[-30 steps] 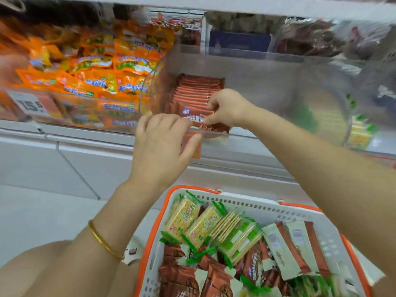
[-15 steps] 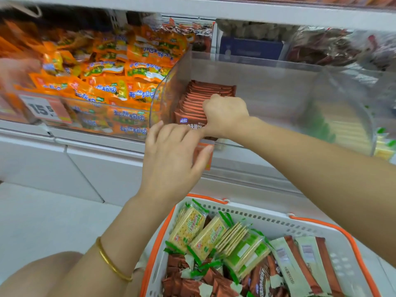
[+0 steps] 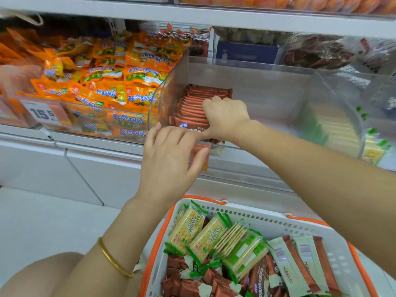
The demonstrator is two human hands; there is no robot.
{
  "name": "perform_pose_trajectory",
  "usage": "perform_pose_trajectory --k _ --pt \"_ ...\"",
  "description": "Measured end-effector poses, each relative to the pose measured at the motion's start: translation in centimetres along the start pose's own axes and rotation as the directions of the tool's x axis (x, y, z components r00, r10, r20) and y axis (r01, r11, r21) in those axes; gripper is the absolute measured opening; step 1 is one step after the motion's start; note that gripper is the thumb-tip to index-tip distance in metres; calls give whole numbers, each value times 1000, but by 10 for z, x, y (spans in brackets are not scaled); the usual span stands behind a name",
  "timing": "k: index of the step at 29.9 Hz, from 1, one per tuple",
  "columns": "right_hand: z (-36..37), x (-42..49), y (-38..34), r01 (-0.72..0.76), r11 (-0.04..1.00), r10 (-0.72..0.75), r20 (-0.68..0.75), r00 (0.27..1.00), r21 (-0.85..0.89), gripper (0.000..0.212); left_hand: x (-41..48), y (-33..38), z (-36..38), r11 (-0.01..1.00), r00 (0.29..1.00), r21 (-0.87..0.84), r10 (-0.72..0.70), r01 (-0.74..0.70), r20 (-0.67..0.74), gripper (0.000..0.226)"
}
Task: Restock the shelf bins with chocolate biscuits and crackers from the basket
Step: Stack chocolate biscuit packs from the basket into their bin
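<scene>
The right hand [image 3: 225,118] reached into the clear bin [image 3: 278,86] on the shelf, its grip curled over the top of the chocolate biscuit packs [image 3: 192,103], which stood in a row against the bin's left wall. The left hand [image 3: 171,155] lay against the bin's front wall, its grip spread, fingers straight, thumb touching an orange price tag [image 3: 198,160]. Below, the basket [image 3: 257,213] held cracker packs [image 3: 188,228] and more brown biscuit packs.
</scene>
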State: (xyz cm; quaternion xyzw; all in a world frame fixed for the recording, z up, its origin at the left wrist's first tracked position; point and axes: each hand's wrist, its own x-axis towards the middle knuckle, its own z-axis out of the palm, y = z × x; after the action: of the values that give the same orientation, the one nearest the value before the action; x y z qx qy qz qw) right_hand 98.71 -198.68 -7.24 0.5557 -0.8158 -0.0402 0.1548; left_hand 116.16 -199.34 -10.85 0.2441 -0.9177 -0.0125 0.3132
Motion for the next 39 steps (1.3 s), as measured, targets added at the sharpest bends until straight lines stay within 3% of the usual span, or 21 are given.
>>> perform_pose_trajectory --k 5,9,11,13,14,16,18,20,24,27,30,34,37,39 --pt "-13 -12 8 -41 997 42 -19 999 71 67 -5 3 -8 998 993 -17 57 -59 -106 35" --pt "-51 -61 13 -116 930 169 -126 977 349 45 -30 22 -21 993 963 -8 112 -117 -247 24" --pt "-62 -105 12 -69 845 223 -232 947 531 39 -52 30 -17 988 983 -68 127 -136 -130 22" --pt "-52 -150 6 8 753 240 -286 928 658 33 -75 37 -5 987 979 -94 145 -132 144 29" --pt "-35 -169 3 -3 723 225 -231 947 691 30 -87 40 3 989 937 -88 141 -119 321 34" --pt "14 -198 -4 -136 727 130 60 990 673 24 -104 44 20 993 792 -29 107 -112 602 36" --pt "73 -221 -9 -247 786 -1 401 916 567 14 -113 46 33 990 689 -2 98 -139 718 33" --pt "117 -244 -17 -267 807 -118 587 801 527 14 -117 49 41 993 635 4 75 -121 769 32" --pt "156 -282 -49 -195 869 -220 709 670 455 47 -120 57 50 990 590 14 74 -142 804 30" --pt "168 -293 -70 -110 932 -167 677 717 345 54 -118 64 52 989 590 -17 103 -149 801 30" --pt "177 -295 -70 -172 910 -129 651 748 377 44 -116 68 54 989 583 -31 111 -147 805 30" --pt "174 -285 -52 -385 718 -196 699 688 580 36 -113 64 59 995 544 -59 96 -85 833 33" --pt "152 -271 -23 -569 457 -163 693 702 684 30 -110 59 61 993 513 -99 49 71 857 47" --pt "129 -261 -3 -648 220 -110 679 726 729 28 -106 57 58 965 471 -130 8 228 882 57"
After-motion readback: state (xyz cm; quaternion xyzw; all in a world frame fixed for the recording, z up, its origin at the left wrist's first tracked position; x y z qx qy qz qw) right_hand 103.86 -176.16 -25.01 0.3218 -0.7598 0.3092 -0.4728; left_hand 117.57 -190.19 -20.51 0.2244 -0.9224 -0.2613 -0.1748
